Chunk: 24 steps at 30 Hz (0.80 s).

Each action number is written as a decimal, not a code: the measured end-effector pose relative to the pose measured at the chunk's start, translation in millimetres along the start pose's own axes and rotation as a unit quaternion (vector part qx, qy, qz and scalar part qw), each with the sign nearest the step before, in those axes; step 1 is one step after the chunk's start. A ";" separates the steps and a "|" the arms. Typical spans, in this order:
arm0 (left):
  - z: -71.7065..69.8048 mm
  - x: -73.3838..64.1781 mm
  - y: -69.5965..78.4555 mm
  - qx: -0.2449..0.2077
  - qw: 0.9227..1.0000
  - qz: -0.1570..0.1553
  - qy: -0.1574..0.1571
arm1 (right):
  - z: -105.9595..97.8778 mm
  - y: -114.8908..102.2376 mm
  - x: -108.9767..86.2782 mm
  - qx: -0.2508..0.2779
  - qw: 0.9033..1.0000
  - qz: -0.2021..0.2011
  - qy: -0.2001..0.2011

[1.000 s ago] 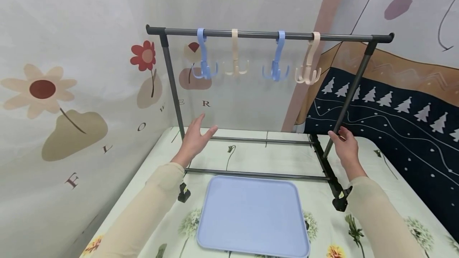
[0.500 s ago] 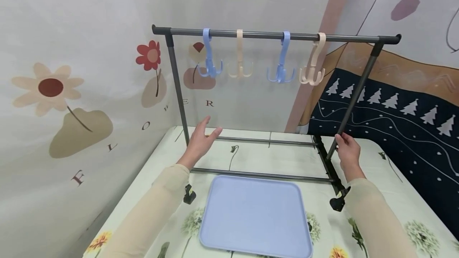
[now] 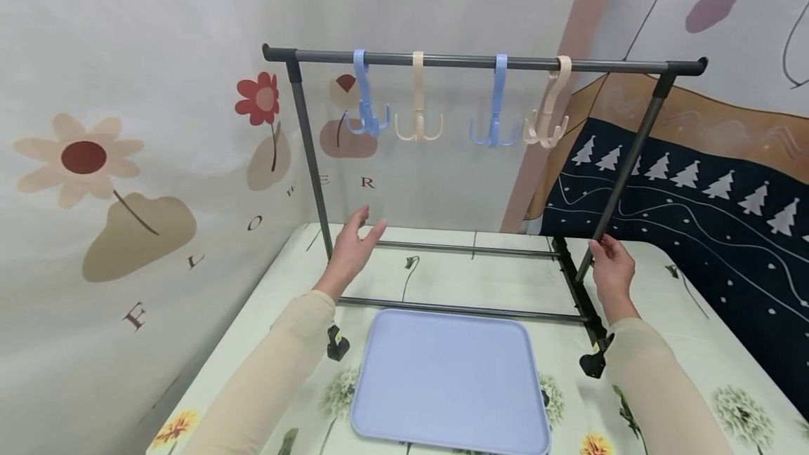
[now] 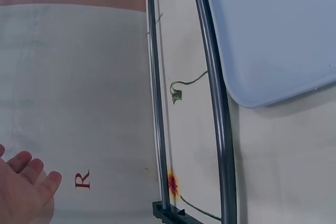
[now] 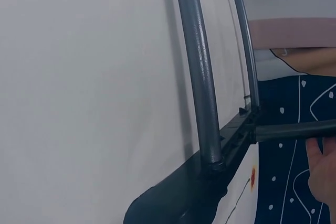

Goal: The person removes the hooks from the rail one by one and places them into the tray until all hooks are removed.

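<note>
Okay, so the change is on the right: a second ago the right grip (image 3: 612, 272) was looser, just beside the rack (image 3: 464, 61), and now it's narrow, with thumb and fingers holding the lower part of the right post (image 3: 632, 153). The right wrist view has fingers (image 5: 316, 156) meeting that post from below, but most of the hand is cut off, so I can't tell how far round they wrap. The left grip (image 3: 347, 251) is still wide — thumb well away from the fingers, nothing in it. It's near the left post (image 3: 307, 146); can't tell if they touch.

Way I read it, only the right side of the rack has a real hold on it right now.

The rack stands between the two grips, its top bar well above both. Four hooks hang from that bar, alternating: the first blue hook (image 3: 363, 86) up above the left grip, then a beige hook (image 3: 418, 93), another blue hook (image 3: 498, 93), and the last beige hook (image 3: 556, 90) up and inward from the right grip. Lower down, between the grips and closer to the person, a blue tray (image 3: 449, 381) lies flat on the surface (image 3: 480, 279) — just beside the front rail (image 3: 461, 310).
</note>
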State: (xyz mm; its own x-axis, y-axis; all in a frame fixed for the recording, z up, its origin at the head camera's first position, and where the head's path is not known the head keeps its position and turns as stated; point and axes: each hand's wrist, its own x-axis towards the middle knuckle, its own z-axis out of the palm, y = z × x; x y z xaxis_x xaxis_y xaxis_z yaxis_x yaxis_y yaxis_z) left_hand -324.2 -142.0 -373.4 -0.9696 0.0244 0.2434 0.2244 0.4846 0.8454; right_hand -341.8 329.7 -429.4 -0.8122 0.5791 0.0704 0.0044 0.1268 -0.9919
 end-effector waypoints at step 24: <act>-28.5 31.1 44.7 -0.111 0.984 0.068 0.123 | -1.6 0.3 -1.4 -0.023 0.999 -0.022 0.014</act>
State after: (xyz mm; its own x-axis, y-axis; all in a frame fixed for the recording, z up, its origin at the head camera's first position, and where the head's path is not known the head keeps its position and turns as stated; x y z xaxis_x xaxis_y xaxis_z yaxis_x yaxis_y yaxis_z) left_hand -341.6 -144.6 -314.4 -0.8823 -0.1504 0.4459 0.3925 0.2875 0.8736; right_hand -339.8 330.2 -429.6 -0.7955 0.5945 0.1171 -0.0037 0.1884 -0.9821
